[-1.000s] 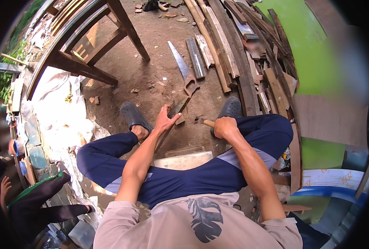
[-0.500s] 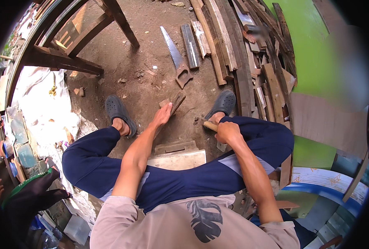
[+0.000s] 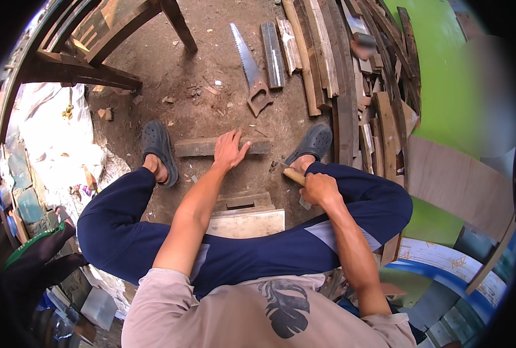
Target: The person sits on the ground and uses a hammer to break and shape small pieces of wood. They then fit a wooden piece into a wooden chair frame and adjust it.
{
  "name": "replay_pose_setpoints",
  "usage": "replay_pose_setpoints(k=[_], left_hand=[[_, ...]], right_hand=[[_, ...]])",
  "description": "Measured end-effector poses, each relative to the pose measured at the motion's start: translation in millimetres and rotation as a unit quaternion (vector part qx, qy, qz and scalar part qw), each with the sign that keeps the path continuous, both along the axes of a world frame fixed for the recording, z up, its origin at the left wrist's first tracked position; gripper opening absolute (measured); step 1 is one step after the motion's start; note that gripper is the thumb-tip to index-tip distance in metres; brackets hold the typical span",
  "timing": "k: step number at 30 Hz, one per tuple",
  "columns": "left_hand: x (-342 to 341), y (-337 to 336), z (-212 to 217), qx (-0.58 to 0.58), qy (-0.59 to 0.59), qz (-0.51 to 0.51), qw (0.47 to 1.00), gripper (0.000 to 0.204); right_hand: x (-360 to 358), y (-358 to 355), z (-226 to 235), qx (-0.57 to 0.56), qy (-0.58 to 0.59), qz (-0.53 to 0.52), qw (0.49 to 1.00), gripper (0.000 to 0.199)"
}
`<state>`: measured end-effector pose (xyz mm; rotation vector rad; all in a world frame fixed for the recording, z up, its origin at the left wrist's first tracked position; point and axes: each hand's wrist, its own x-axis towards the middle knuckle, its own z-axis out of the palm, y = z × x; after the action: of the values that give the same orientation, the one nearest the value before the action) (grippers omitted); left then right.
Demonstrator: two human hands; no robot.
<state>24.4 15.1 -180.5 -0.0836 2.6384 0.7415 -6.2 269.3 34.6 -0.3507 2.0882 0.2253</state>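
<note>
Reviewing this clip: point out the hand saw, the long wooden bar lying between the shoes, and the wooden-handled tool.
Hand saw (image 3: 250,69), head view: on the blade.
Wooden bar (image 3: 195,147), head view: on its left part.
Wooden-handled tool (image 3: 294,176), head view: on the handle.

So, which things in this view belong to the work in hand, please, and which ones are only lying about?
Seemingly in the work:
wooden piece, under the left hand
wooden-handled tool, gripped in the right hand; its head is hard to make out

Seemingly just lying about:
handsaw, untouched on the ground
wood pile, at the right
white sheet, at the left
</note>
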Motion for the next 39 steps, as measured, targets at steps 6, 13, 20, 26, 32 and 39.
replay_pose_setpoints(k=[6,13,20,26,32,39], left_hand=[[7.2,-36.2,1.8,-0.047,-0.018,-0.106,0.993,0.071],[3.4,-47.8,11.6,-0.093,-0.109,-0.125,0.982,0.056],[31.2,-30.0,23.4,-0.082,-0.012,-0.153,0.985,0.058],[15.1,-18.2,27.1,-0.022,-0.008,-0.157,0.987,0.056],[33.8,40.8,8.6,-0.048,-0.124,-0.214,0.968,0.048],[44.8,38.3,-18.5,-0.117,-0.177,-0.179,0.961,0.034]], right_hand=[[-0.3,-0.2,4.4,-0.003,0.003,-0.002,1.0,0.043],[4.7,7.0,-0.7,0.008,0.007,0.004,1.0,0.042],[6.3,9.6,-4.0,0.006,0.002,0.011,1.0,0.042],[4.8,6.6,-3.4,0.002,-0.002,-0.003,1.0,0.042],[4.3,7.6,-4.9,0.012,-0.006,-0.005,1.0,0.043],[7.7,14.9,-9.5,0.043,-0.01,-0.007,0.999,0.041]])
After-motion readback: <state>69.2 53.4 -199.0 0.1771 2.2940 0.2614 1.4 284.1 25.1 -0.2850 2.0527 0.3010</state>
